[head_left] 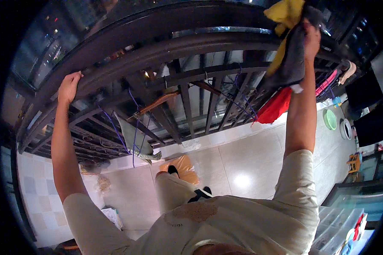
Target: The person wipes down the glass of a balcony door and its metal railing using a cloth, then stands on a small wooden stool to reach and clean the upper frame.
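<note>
At the left, my left hand (70, 88) is closed over the top of the dark railing (187, 46). My right hand (312, 41), raised at the upper right, grips a grey and yellow cloth (292, 61). The cloth hangs down in front of the bars, and a small white tag shows at its lower end. Just below it a red cloth (275, 107) hangs along the railing. Between my arms a wooden clothes hanger (157, 102) and several purple cords hang from the bars. A pale grey-green cloth (134, 136) is strung up nearer my left arm.
Below me is a tiled floor (251, 148) with an orange mat (184, 169) under my feet. Further right are a green basin (330, 119), a white basin (345, 128), a small orange stool (353, 163) and dark hanging clothes (372, 125). Clear plastic drawers (338, 225) stand at the lower right.
</note>
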Demonstrator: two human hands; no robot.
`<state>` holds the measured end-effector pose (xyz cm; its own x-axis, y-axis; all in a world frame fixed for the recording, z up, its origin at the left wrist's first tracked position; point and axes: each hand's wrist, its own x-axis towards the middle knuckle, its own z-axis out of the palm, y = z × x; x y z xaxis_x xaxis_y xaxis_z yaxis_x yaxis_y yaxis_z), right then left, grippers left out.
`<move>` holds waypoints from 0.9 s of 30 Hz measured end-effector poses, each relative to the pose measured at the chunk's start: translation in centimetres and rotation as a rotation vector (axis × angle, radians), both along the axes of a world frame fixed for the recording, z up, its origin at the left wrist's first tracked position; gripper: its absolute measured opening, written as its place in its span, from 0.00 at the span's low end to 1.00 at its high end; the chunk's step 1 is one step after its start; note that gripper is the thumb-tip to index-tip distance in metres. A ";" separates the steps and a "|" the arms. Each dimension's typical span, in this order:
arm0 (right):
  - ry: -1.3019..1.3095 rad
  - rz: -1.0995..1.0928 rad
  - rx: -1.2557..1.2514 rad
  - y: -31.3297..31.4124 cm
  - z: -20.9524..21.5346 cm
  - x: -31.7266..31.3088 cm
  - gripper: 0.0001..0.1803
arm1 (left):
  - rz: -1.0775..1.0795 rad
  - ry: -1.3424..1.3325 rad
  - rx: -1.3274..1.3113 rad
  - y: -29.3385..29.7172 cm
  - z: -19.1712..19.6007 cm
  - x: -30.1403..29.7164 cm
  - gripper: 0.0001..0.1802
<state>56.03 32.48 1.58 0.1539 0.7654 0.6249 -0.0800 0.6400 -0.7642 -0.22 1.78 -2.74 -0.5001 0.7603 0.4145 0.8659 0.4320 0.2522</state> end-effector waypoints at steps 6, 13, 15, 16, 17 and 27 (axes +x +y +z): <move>-0.919 0.263 0.101 1.8 -5.1 -5.1 0.29 | -0.033 -0.019 -0.025 0.5 0.3 -0.8 0.23; -1.022 0.017 0.227 1.1 -4.6 -6.9 0.31 | 0.028 0.025 0.004 -0.3 -0.5 -0.9 0.23; -0.991 0.036 0.271 1.2 -5.0 -7.9 0.31 | 0.040 0.042 0.017 -0.2 -0.8 -0.7 0.23; -0.966 0.079 0.289 0.8 -4.8 -8.1 0.31 | 0.036 0.042 0.023 -0.1 -0.3 -0.4 0.23; -0.941 0.122 0.306 0.4 -4.6 -8.5 0.31 | 0.031 0.040 0.029 -0.1 0.4 0.0 0.23; -0.970 0.259 0.703 -7.4 -4.4 -20.7 0.34 | 0.018 -0.018 0.242 -0.5 -0.4 0.4 0.23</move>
<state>35.31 25.12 -2.82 -0.7116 0.1538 0.6856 0.1440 0.9870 -0.0720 0.18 1.33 -3.19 -0.5215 0.6309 0.5745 0.8531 0.3719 0.3660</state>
